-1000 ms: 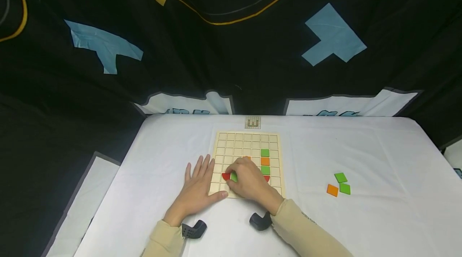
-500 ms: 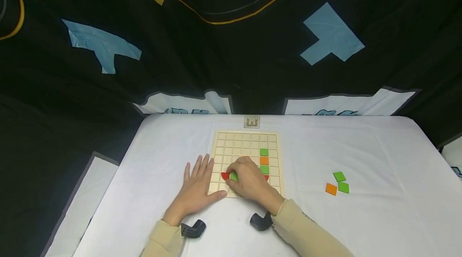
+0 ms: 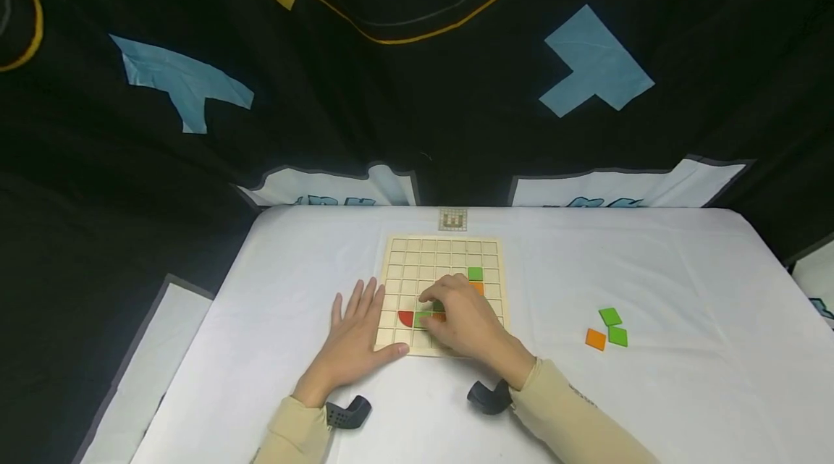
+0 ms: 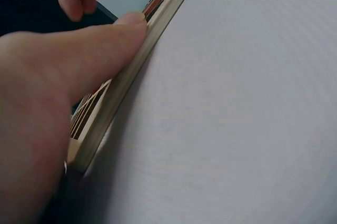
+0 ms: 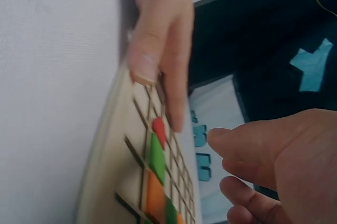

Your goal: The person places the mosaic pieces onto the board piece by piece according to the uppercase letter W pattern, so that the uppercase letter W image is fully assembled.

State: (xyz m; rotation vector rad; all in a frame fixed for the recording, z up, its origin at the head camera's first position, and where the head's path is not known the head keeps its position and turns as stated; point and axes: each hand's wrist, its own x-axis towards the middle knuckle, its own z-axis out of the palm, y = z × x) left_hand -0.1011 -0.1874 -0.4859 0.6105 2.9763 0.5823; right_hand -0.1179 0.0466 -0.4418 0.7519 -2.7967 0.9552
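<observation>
A wooden grid board point(image 3: 417, 261) lies on the white table. My left hand point(image 3: 352, 341) rests along its left side, fingers straight, with the thumb on the near-left edge, as the left wrist view shows too. Above the board's lower middle hovers my right hand point(image 3: 470, 319), thumb and fingers loosely bent and apart, holding nothing. Below it runs a row with a red quarter-circle tile point(image 3: 406, 318), a green square tile point(image 5: 157, 158) and an orange tile point(image 5: 154, 197). Farther up the right side sit a green tile point(image 3: 475, 273) and an orange one point(image 3: 478, 288). My right hand hides other tiles.
Right of the board lie two loose green tiles point(image 3: 610, 316) and an orange tile point(image 3: 596, 339). A small gridded pattern card point(image 3: 452, 219) lies beyond the board's far edge. A black patterned curtain point(image 3: 417, 102) hangs behind the table.
My right hand has come off the tile row and moved to the right, its fingers parting and uncovering more of the green and orange tiles. My left hand has stayed in place.
</observation>
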